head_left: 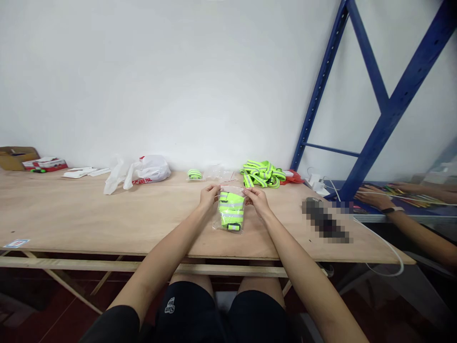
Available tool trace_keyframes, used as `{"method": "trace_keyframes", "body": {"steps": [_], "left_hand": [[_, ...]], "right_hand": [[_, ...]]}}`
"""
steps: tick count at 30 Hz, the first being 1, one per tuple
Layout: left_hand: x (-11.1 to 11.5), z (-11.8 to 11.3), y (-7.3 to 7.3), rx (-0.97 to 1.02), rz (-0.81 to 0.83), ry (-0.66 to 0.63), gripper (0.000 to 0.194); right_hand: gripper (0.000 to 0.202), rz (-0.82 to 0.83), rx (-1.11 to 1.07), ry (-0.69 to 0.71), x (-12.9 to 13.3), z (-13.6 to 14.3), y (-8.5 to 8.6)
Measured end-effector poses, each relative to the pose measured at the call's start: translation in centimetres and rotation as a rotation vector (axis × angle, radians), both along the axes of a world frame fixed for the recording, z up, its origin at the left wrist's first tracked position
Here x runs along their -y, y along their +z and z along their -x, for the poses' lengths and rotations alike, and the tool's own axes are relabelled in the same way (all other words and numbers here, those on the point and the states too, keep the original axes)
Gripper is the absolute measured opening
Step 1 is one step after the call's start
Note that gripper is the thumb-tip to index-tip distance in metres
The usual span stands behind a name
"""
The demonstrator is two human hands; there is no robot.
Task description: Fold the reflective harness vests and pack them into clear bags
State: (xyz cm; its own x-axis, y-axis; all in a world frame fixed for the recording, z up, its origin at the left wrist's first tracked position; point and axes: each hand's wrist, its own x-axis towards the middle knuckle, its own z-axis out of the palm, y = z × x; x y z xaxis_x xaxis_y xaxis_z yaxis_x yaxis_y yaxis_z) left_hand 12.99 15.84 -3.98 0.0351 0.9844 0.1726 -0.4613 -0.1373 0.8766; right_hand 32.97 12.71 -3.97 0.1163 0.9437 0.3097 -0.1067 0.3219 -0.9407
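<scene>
Two bare hands hold a small clear bag [217, 226] upright by its top corners, just above or on the near part of a wooden desk [143, 221]; which of the two is hard to tell. The left hand [209, 196] pinches the bag's left top corner between thumb and fingers, and the right hand [257, 199] pinches the right one. Inside the clear bag is a folded neon-yellow strap [231, 206] with silvery stripes and a black buckle [233, 227] at the bottom.

Beyond the clear bag, slightly left, sit a small rolled neon strap [194, 174] and some flat clear packaging [217, 172]. Beyond it to the right lies a tangled pile of neon straps [263, 174], with something red [293, 177] beside the pile. Farther left of the clear bag are a white plastic bag [153, 168] with red print, white papers [83, 172] and boxes [18, 158]. Right of the clear bag, a dark object [325, 222] is obscured by pixelation. Well right of it, past a blue metal frame [379, 131], another person's hand [373, 197] reaches over pens.
</scene>
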Motion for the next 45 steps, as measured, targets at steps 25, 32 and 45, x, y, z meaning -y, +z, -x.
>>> {"method": "trace_keyframes", "body": {"steps": [25,32,45], "left_hand": [[0.08,0.05,0.15,-0.058,0.019,-0.037,0.039],[-0.19,0.29,-0.05,-0.09,-0.001,-0.081,0.041],[0.21,0.11,0.14,-0.163,-0.016,-0.138,0.04]], "right_hand": [[0.035,-0.005,0.015,0.013,0.07,-0.06,0.09],[0.036,-0.003,0.038,0.015,0.13,0.04,0.02],[0.035,0.004,0.068,0.018,-0.09,-0.14,-0.31]]}}
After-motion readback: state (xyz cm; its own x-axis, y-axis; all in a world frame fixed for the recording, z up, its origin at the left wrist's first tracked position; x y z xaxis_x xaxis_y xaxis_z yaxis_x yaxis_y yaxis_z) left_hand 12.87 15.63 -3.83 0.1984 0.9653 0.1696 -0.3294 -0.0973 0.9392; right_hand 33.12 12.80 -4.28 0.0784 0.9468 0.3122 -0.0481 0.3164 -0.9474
